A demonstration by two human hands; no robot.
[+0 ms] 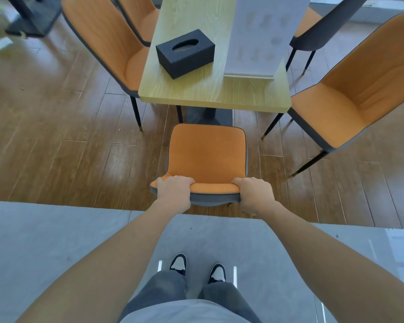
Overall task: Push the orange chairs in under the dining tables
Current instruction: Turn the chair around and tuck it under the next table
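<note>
Both hands gripped the top edge of one orange chair's backrest. The left hand (173,193) closed over the left end of the edge, fingers curled onto the orange front face and the thumb side behind on the grey shell. The right hand (254,194) closed over the right end in the same manner. Both forearms extended forward from the near edge of the view, roughly parallel.

The held chair (208,155) stood on the wooden floor (56,136), facing the near short end of the dining table (196,89). Its seat front lay just short of the table edge, near the dark table pedestal (211,114), so the seat was not yet under the top.

On the light wood tabletop stood a black tissue box (185,53), left of centre, and an upright white placard (261,36) to its right.

Four further chairs surrounded the table. A left orange chair (107,40) had its seat partly beneath the table's left side, with another chair (138,15) beyond it. A right orange chair (359,85) stood angled and clear of the table's right corner. A far right chair (317,29) showed its dark back.

Near the viewer, two shoes (197,269) rested on grey floor tiles (44,241).
</note>
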